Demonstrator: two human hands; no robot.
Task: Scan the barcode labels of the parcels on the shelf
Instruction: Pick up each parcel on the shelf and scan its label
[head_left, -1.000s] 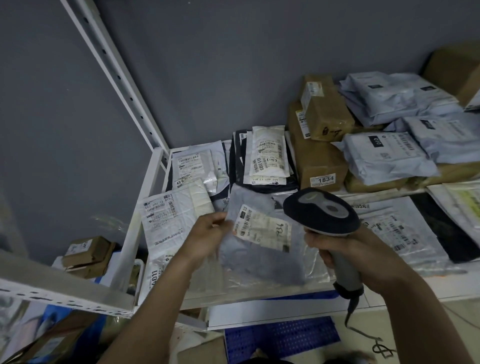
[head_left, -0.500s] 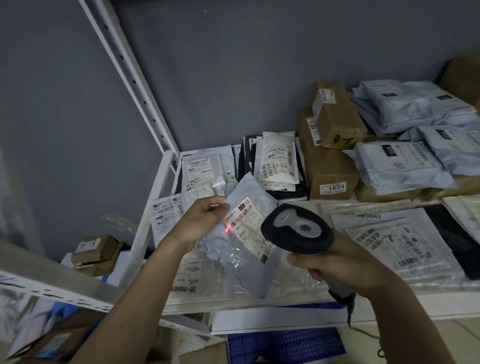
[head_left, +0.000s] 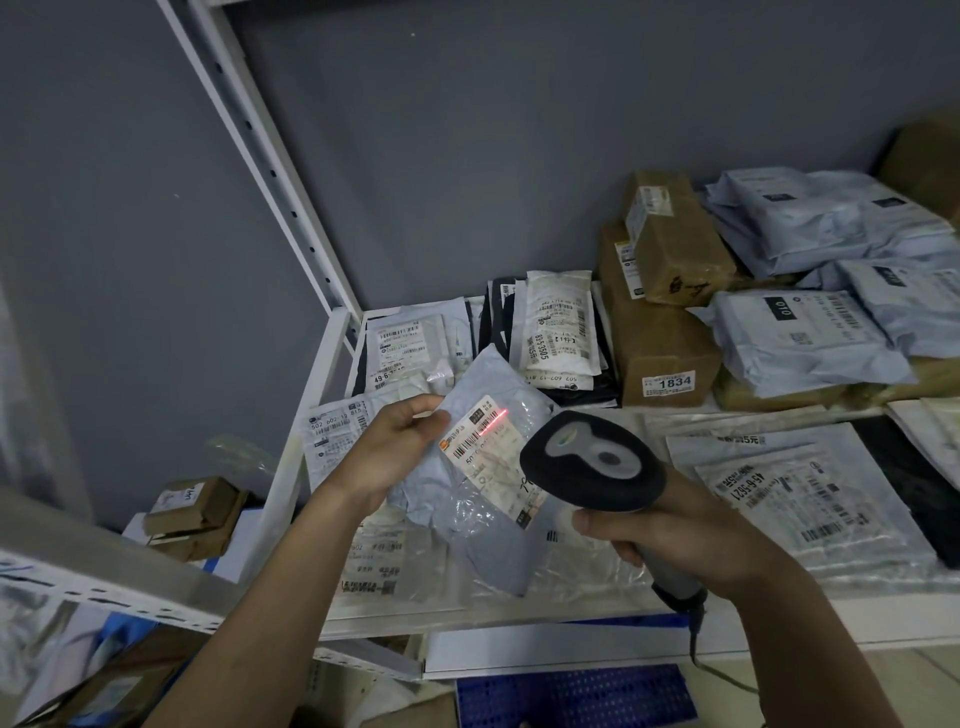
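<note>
Left hand (head_left: 397, 447) pinches a grey mailer parcel (head_left: 483, 483) above the shelf (head_left: 519, 613). Right hand (head_left: 670, 540) grips the barcode scanner (head_left: 592, 462); its red line crosses the barcode label (head_left: 493, 457).

Dim, bluish light; red scan line glows; wide-angle bending, soft blur at edges.

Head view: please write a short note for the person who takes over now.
Left hand holds the grey mailer tilted above the shelf. Right hand grips the scanner, aimed at the mailer's label.
Done: the red scan line lies on the label's upper barcode; whether it registered cannot be seen.
Left: put this mailer down, then scan the other parcels, such as the box marked 1834.
</note>
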